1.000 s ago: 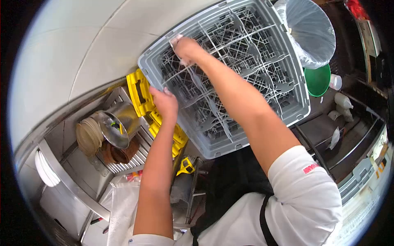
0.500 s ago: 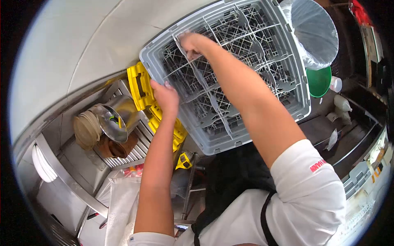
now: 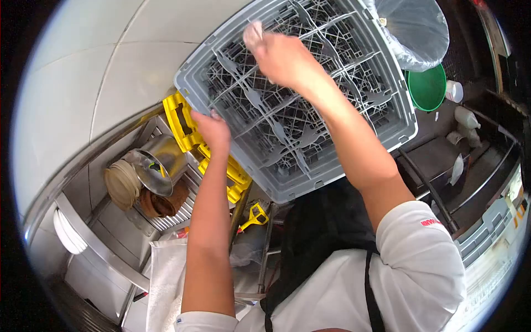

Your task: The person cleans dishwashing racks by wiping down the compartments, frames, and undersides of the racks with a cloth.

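A grey plastic dishwasher rack [image 3: 265, 185] with a grid of dividers lies tilted in front of me. My left hand [image 3: 214, 131] is closed on its left rim, thumb on top. Above the upper left compartments is my right hand [image 3: 285, 58], its fingers closed. A small pale crumpled wad [image 3: 253, 36] pokes out from that hand; motion blur hides what it is. Beneath the rack's left side sits a yellow plastic piece [image 3: 180, 120] with cut-out slots, close to my left hand.
At left, a slatted metal shelf [image 3: 180, 213] bears a metal pot [image 3: 168, 152] and brown round containers [image 3: 121, 185]. A tiled wall [image 3: 127, 72] rises behind. On the right are a green bucket [image 3: 426, 88], a plastic-lined bin [image 3: 417, 33] and a white bottle [image 3: 466, 117]. A yellow-handled tool [image 3: 255, 216] hangs below.
My right hand has lifted from inside the rack to above its upper left part, the pale wad now showing. My left hand stays on the rim. The view has shifted slightly.
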`<state>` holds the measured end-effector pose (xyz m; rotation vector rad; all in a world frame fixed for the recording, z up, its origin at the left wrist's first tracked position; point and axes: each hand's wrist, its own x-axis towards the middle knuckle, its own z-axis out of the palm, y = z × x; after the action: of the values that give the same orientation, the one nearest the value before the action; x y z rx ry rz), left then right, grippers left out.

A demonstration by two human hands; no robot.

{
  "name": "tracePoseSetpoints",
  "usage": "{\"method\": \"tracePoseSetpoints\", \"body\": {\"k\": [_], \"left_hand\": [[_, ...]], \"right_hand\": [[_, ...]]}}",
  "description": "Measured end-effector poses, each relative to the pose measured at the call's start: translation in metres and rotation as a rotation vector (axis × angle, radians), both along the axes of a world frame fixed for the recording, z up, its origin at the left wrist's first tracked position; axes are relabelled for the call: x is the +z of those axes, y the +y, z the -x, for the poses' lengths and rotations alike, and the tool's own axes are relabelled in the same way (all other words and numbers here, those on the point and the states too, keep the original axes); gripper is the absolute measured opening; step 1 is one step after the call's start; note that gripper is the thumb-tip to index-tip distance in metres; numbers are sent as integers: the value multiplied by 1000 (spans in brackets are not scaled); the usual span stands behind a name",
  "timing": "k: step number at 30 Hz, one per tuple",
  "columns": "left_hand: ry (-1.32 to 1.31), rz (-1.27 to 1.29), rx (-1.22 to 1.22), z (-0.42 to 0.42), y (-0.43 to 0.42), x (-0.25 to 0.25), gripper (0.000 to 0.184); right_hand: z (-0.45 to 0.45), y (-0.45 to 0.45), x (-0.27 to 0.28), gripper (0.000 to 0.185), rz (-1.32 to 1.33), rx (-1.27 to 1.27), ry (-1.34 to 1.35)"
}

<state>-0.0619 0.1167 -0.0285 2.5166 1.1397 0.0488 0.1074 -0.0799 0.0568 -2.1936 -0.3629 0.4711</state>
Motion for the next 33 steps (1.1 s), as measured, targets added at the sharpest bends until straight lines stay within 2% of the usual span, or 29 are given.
{"method": "tracePoseSetpoints", "body": {"k": [1,4,5,7,10,11,12,14,17,19,22,25,26,29,33], "left_hand": [[4,-7,2,1,0,-1,54],[-7,7,-1,1,0,0,54],[-10,-6,-5,-1,-1,1,54],[-2,-29,-11,1,-3,2,55],[-11,-104,-43,2,1,-5,51],[-10,-87,-37,4,0,-3,49],[-10,-69,-35,3,-3,3,47],[-24,-68,-42,-3,-4,6,44],[-35,-67,-20,-4,-3,1,41],[-19,-13,-1,-2,-5,8,41],[-2,-43,6,-3,-2,3,44],[-29,-42,-3,-2,-2,2,49],[-32,-37,-8,-4,-2,1,49],[-16,-27,3,2,0,1,48],[-8,10,74,-6,-7,13,43]], "right_hand": [[12,-5,2,49,28,22,-28],[37,-8,-15,52,-68,36,486],[53,5,-69,49,-129,28,359],[53,22,-66,35,-21,209,581],[56,50,-81,30,38,12,712],[59,60,-105,31,41,-74,547],[61,71,-130,30,62,-2,493],[57,70,-131,28,65,26,427],[78,37,-81,27,-30,-39,422],[82,41,-73,26,9,-36,429],[67,67,-77,24,-13,-116,578],[103,60,-77,22,-475,-290,159],[111,52,-79,21,-198,-174,86],[127,24,-73,25,-268,-47,-87],[102,21,-53,15,-204,-321,-205]]}}
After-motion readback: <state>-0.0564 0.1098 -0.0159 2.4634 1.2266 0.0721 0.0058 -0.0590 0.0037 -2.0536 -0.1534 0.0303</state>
